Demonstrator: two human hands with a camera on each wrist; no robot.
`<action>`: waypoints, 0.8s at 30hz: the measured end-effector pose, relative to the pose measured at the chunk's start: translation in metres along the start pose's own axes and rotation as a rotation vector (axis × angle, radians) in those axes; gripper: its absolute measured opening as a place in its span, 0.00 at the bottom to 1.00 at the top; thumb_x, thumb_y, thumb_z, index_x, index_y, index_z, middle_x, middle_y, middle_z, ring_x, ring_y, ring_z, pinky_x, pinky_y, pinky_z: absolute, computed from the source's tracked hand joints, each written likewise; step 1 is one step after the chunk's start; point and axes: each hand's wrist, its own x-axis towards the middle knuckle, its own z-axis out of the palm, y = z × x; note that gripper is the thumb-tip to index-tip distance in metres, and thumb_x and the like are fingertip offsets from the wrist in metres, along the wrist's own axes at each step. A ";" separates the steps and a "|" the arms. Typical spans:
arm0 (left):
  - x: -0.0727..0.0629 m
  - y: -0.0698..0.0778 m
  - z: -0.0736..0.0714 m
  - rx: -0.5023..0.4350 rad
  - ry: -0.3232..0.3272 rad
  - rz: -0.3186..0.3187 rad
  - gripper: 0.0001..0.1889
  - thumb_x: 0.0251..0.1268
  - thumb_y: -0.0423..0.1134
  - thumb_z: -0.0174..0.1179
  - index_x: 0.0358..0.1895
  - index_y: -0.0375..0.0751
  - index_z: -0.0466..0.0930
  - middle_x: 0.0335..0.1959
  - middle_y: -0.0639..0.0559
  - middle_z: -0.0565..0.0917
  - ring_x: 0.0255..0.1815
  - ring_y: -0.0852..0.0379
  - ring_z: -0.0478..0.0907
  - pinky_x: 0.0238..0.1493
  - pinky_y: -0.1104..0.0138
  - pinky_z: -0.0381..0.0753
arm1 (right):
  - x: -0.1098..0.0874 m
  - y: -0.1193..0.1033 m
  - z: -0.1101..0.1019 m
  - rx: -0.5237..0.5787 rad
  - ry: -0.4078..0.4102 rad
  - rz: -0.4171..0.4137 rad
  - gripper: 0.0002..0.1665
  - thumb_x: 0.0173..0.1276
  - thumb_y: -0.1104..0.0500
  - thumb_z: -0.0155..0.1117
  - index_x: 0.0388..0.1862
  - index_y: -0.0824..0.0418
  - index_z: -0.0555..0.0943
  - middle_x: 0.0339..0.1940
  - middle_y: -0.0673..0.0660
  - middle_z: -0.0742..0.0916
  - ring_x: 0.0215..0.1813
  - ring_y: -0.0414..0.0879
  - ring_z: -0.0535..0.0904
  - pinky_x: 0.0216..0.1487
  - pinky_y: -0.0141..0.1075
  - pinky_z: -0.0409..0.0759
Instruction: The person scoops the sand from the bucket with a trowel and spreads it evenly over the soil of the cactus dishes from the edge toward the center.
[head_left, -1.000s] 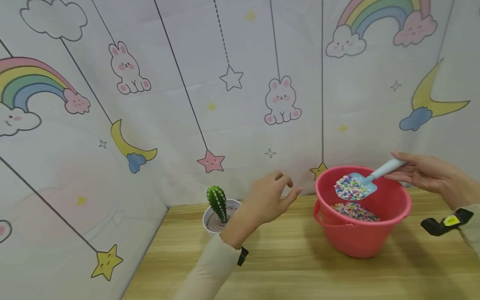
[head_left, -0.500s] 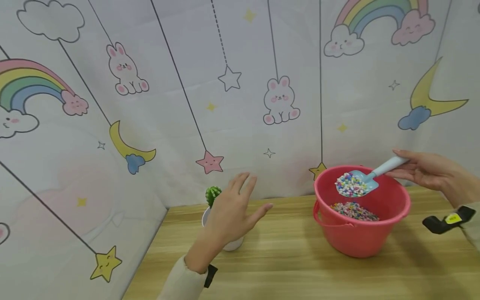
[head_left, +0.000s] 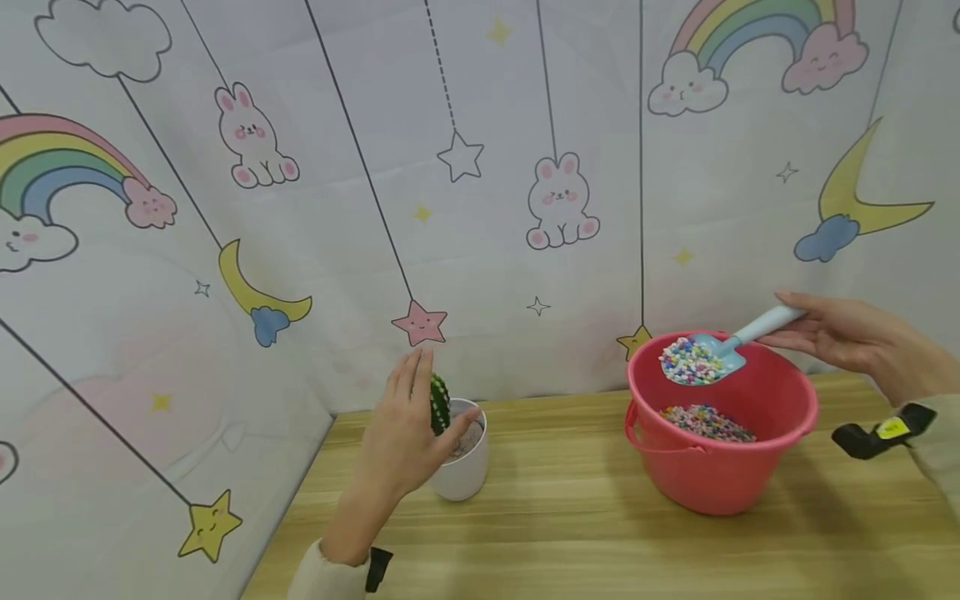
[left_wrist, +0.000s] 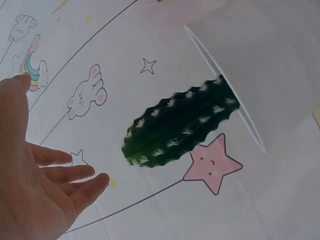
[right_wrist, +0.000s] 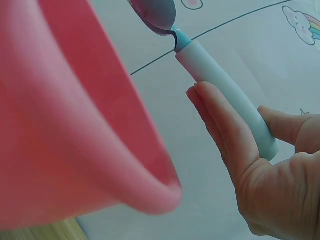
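Observation:
My right hand (head_left: 851, 333) pinches the pale handle of a light blue scoop (head_left: 767, 325) between thumb and fingers. Small multicoloured beads (head_left: 692, 362) heap in the scoop, which hovers over the mouth of a pink bucket (head_left: 720, 475). More mixed beads (head_left: 708, 422) lie at the bucket's bottom. On the left, my left hand (head_left: 401, 429) is raised with its fingers extended, in front of a green cactus (head_left: 441, 404) in a white pot (head_left: 463, 475). The left wrist view shows a gap between those fingers and the cactus (left_wrist: 182, 122). Nothing is in that hand.
A wooden table (head_left: 555, 517) bears the pot and the bucket, some distance apart. Behind and to the left hangs a white cloth backdrop (head_left: 495, 275) printed with rabbits, stars, moons and rainbows. The bucket's handle (head_left: 667, 450) hangs down its near left side.
My left hand has moved left from the middle of the table to the cactus, its fingers straightening on the way. The right hand keeps the loaded scoop over the bucket, shifted slightly.

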 end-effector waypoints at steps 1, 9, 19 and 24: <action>-0.003 -0.003 0.000 0.001 0.003 -0.009 0.52 0.67 0.63 0.67 0.79 0.25 0.59 0.77 0.29 0.70 0.77 0.32 0.70 0.71 0.44 0.80 | 0.000 0.000 0.001 0.003 -0.002 0.003 0.21 0.83 0.48 0.56 0.37 0.58 0.88 0.40 0.58 0.94 0.45 0.57 0.94 0.57 0.45 0.89; -0.021 -0.020 0.004 -0.014 -0.005 -0.113 0.52 0.66 0.62 0.69 0.79 0.25 0.60 0.77 0.30 0.70 0.78 0.34 0.69 0.57 0.43 0.88 | 0.003 -0.005 0.011 0.049 -0.012 0.009 0.18 0.82 0.50 0.58 0.39 0.59 0.87 0.42 0.59 0.93 0.47 0.59 0.93 0.59 0.47 0.88; -0.032 -0.034 0.014 0.048 -0.123 -0.201 0.56 0.68 0.70 0.62 0.79 0.22 0.58 0.79 0.25 0.65 0.80 0.30 0.66 0.59 0.41 0.86 | 0.002 -0.011 0.026 0.053 -0.016 -0.006 0.16 0.81 0.51 0.60 0.38 0.59 0.86 0.41 0.58 0.93 0.46 0.59 0.93 0.59 0.47 0.88; -0.038 -0.043 0.022 0.070 -0.229 -0.240 0.59 0.67 0.74 0.58 0.80 0.22 0.57 0.81 0.25 0.61 0.83 0.30 0.61 0.70 0.40 0.78 | 0.005 -0.012 0.036 0.048 -0.022 0.002 0.15 0.80 0.51 0.61 0.38 0.60 0.85 0.42 0.58 0.92 0.46 0.58 0.93 0.57 0.46 0.89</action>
